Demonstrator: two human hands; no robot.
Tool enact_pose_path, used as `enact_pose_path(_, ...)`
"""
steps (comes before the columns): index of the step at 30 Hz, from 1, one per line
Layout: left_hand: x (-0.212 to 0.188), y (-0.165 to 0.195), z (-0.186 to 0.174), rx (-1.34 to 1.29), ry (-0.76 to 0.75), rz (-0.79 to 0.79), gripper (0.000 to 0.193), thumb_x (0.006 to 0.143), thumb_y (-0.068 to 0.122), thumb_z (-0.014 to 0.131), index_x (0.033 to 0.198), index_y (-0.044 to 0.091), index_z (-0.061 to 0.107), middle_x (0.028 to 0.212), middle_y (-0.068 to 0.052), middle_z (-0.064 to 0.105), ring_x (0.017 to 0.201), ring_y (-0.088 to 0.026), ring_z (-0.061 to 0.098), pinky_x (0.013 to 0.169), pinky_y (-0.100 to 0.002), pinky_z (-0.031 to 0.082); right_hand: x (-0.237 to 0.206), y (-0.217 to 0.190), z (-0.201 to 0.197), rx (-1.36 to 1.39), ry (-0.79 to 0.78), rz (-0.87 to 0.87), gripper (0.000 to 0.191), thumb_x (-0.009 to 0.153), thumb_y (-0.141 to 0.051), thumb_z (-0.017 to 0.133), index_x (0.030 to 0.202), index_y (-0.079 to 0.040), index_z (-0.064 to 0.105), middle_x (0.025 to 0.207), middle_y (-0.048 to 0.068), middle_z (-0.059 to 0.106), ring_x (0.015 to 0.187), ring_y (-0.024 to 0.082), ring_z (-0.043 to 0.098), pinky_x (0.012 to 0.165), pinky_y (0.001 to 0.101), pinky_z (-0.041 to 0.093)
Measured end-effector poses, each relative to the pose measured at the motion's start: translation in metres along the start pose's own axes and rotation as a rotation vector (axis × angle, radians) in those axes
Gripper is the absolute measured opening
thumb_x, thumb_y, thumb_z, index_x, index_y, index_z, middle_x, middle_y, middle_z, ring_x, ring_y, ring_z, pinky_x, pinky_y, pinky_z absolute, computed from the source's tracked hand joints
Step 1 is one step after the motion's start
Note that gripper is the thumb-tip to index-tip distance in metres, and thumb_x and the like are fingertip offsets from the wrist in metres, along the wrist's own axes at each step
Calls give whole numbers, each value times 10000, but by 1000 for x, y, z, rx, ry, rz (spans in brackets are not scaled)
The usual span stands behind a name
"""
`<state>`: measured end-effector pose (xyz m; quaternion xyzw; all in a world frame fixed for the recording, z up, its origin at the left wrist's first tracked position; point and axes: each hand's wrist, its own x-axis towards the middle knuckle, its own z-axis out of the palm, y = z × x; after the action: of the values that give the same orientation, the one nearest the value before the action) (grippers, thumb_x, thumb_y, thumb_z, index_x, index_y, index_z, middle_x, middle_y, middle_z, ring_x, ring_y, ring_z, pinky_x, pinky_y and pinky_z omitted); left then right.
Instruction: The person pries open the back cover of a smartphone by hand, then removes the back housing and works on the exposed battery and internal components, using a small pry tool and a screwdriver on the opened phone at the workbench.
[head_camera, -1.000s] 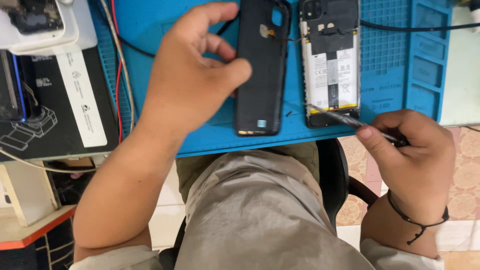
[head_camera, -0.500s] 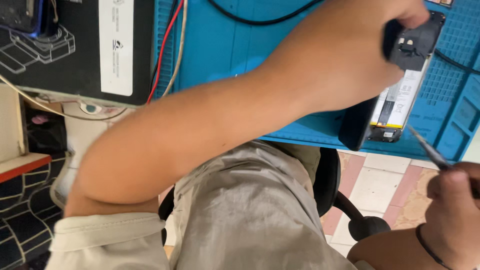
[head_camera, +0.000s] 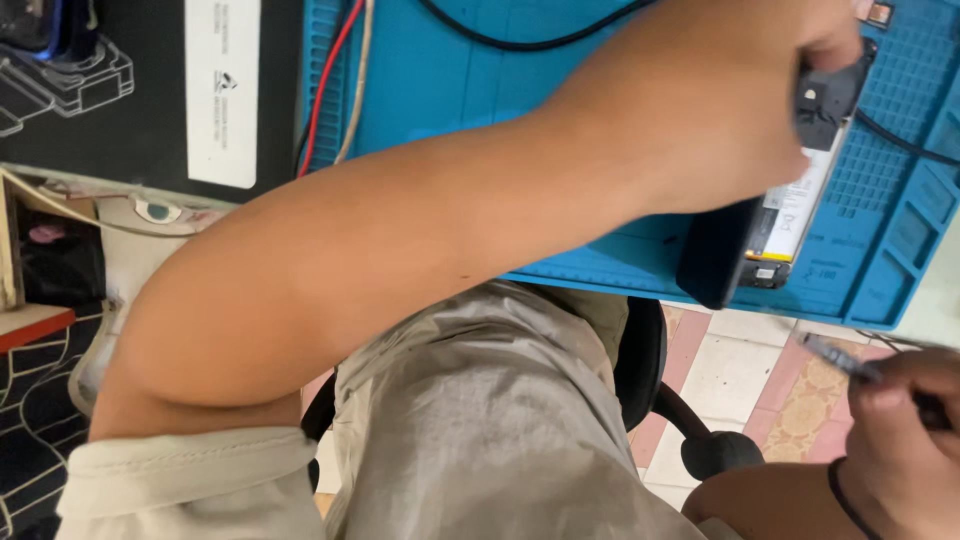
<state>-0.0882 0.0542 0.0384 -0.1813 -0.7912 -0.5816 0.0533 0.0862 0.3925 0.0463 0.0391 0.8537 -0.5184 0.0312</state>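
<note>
**A:** ok what's going on around the phone rn?

**B:** Left hand (head_camera: 740, 90) reaches across the blue work mat (head_camera: 450, 90) and lies on the opened phone (head_camera: 790, 215), which sits at the mat's near right corner w/ its battery showing. The black back cover (head_camera: 712, 265) lies just beside it on the left. Can't tell if the fingers are clamped or just resting, since the forearm and hand block most of the phone's upper half.

**A:** and the other hand?

**B:** Right hand (head_camera: 900, 430) is off the mat, down by the lower right over the tiled floor (head_camera: 740, 370), fingers closed on thin metal tweezers (head_camera: 840, 358) (tips angled up-left, well apart from the phone).

**A:** other stuff nearby?

**B:** Black cable (head_camera: 520, 42) curves across the top of the mat, red wire (head_camera: 322, 90) and a pale one at its left edge, black box (head_camera: 130, 90) w/ a white label further left. Black chair (head_camera: 650, 370) under the person's grey trousers (head_camera: 480, 430).
</note>
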Motion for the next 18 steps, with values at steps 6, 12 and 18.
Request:
enact_pose_path(6,-19,1,-20,47,162,246,414,756,102,823,1115,96,618,1004,-100,695,914,-279,697,782,-369,555,-7,-5,-9,-5,25,26,250,1081,-200,641,992,22,566,698,62,554,513,72,452,513,194,341)
enact_pose_path(12,-42,7,-66,-13,-156,-190,464,819,97,823,1246,85,641,850,-49,695,726,-144,697,631,-302,554,-4,-7,29,69,255,-100,196,1145,-78,706,1068,48,577,834,86,618,671,86,529,649,189,399)
enact_pose_path(18,-56,19,-73,42,-151,-334,490,848,135,819,1298,90,630,927,-56,747,766,-127,726,666,-277,576,12,-21,31,-13,220,-74,154,1102,-15,736,1027,44,615,801,61,623,653,65,541,642,169,421)
